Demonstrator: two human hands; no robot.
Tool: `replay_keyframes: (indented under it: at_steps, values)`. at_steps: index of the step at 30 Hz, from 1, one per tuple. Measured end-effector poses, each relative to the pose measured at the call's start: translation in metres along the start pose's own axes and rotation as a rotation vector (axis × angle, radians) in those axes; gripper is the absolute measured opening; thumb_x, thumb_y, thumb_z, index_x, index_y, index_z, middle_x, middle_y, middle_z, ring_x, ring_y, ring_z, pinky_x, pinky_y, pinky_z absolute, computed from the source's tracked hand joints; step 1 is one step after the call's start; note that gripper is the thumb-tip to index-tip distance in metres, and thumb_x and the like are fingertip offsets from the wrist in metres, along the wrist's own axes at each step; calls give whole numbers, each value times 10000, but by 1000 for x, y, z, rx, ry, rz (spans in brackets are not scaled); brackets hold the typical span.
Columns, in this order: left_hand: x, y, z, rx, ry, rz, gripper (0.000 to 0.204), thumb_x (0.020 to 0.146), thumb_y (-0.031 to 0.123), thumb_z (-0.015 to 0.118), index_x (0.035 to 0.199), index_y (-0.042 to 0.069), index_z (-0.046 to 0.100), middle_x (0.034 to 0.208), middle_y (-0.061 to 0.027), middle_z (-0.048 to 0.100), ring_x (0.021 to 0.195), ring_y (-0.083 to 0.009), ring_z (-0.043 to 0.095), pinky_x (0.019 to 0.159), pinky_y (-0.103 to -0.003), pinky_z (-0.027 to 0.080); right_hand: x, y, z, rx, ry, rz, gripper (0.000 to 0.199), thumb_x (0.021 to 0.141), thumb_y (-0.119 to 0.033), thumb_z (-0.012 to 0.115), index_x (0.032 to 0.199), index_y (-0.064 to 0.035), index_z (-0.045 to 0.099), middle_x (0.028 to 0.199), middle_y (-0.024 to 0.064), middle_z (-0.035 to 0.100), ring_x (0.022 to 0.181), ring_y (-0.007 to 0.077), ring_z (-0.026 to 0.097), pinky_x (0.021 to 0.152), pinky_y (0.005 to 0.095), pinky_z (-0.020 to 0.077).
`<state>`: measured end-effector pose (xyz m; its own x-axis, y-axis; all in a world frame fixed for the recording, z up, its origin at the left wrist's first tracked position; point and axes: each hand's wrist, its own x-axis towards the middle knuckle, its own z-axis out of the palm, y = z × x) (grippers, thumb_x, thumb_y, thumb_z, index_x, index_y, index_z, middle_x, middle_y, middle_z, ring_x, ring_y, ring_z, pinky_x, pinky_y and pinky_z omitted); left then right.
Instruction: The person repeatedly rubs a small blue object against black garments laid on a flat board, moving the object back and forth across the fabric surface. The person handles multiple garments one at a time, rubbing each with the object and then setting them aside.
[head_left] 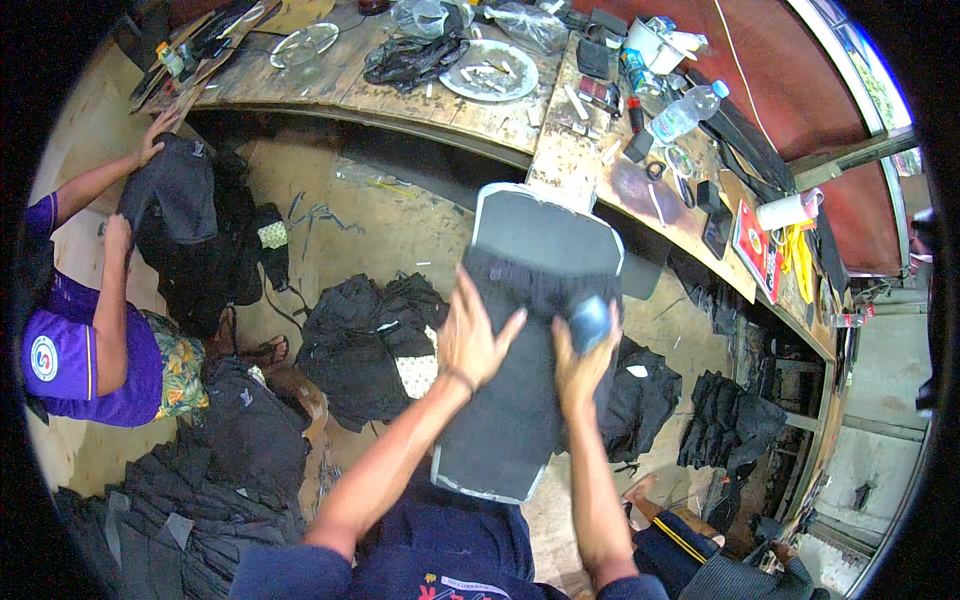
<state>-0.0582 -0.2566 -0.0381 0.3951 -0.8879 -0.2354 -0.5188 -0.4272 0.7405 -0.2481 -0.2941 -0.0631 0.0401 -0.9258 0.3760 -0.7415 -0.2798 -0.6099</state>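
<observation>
Black cloth (520, 300), probably light and soft, best taken by its edges, lay over a board (550, 235) off the desk's (560, 155) near edge; left hand (472, 338) was spread, right hand (584, 372) gripped a blue object (590, 322).

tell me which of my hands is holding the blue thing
Your right hand; the blue object in it is too blurred to name. Your left hand is spread over the dark fabric, with nothing visible in it.

Shows blk cloth garment (530, 350), whitish-edged dk-grey flat board (550, 240), blue handheld obj. (590, 322), purple shirt (130, 372) & yel-grn floral shorts (180, 368).
</observation>
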Motion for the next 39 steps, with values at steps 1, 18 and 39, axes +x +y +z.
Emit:
replay_keyframes:
  at_steps: [1,18,39]
  values:
    - [24,0,6,114,77,79,1227,983,703,643,1681,-138,86,1527,-408,477,1355,-527,563,1150,-536,480,25,8,15,-19,21,28,996,866,-326,943,1587,87,394,1570,318,493,1457,461,498,1241,492,386]
    - [53,-2,16,255,246,647,429,916,434,801,1176,110,692,1227,-107,638,1222,-338,578,1098,-531,411,261,230,-115,212,-452,783,1271,901,-503,852,1767,-200,-28,974,258,740,595,309,728,489,418,628]
    - [116,25,-34,353,-977,354,784,1004,723,645,995,-53,754,952,-165,759,906,-242,692,874,-419,550,-6,-22,-56,448,-218,231,450,931,-254,850,1253,25,706,1062,151,767,989,215,723,916,369,575]
